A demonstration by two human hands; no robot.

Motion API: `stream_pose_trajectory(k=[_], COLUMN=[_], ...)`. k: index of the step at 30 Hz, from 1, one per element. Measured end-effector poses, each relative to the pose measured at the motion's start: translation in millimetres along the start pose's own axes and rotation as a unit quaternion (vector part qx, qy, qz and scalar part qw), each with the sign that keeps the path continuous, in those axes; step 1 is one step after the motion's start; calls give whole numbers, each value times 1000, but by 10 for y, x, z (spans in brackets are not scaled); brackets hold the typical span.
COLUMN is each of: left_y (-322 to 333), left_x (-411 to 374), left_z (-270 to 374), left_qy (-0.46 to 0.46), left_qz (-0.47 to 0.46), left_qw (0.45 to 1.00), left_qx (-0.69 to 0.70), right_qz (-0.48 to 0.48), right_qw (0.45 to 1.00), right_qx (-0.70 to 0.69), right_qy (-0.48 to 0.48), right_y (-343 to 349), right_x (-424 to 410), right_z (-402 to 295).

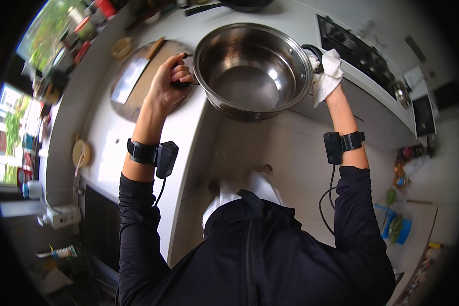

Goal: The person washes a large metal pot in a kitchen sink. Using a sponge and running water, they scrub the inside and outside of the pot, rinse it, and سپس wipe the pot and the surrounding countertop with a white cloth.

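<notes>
A wide stainless steel pot [248, 86] with two black side handles hangs in front of me, over the counter edge and the floor. My left hand [170, 78] is closed around its left handle. At the right handle [314, 53], my right hand [336, 93] holds a crumpled white cloth or paper towel [329, 74], which hides most of the fingers. Bright reflections show on the pot's bare inner bottom. Just beyond my left hand, a cleaver [132, 78] with a wooden handle lies on a round wooden cutting board [118, 105].
On the right is a black gas cooktop [355, 49] with a small metal pot [401, 93] near its far end. A dark pan [244, 3] sits at the back of the white counter [137, 151]. Jars [85, 28] line the window ledge. A blue basket [399, 229] rests at lower right.
</notes>
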State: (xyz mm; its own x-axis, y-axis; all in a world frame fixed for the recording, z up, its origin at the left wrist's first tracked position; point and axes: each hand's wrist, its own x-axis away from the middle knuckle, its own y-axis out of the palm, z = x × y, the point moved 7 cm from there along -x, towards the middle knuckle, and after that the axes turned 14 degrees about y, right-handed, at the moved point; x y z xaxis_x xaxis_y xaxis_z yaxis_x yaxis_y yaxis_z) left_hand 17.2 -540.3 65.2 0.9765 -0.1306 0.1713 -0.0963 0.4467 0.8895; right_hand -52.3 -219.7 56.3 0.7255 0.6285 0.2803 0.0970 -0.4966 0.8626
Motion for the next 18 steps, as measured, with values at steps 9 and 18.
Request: stream_pose_trajectory(k=[9,18], left_y=[1440,2454], left_x=[-1094,-1829], left_z=[-2684,-4800], left_qy=[-163,-282], left_qz=[-75,-109], left_qw=[983,949], left_qx=[-43,-94], right_qz=[99,99], right_qw=[967,949], right_qx=[15,-66], right_qy=[-232,-293], right_y=[-1646,-2821], right_x=[2372,4092], right_z=[-1498,-2509])
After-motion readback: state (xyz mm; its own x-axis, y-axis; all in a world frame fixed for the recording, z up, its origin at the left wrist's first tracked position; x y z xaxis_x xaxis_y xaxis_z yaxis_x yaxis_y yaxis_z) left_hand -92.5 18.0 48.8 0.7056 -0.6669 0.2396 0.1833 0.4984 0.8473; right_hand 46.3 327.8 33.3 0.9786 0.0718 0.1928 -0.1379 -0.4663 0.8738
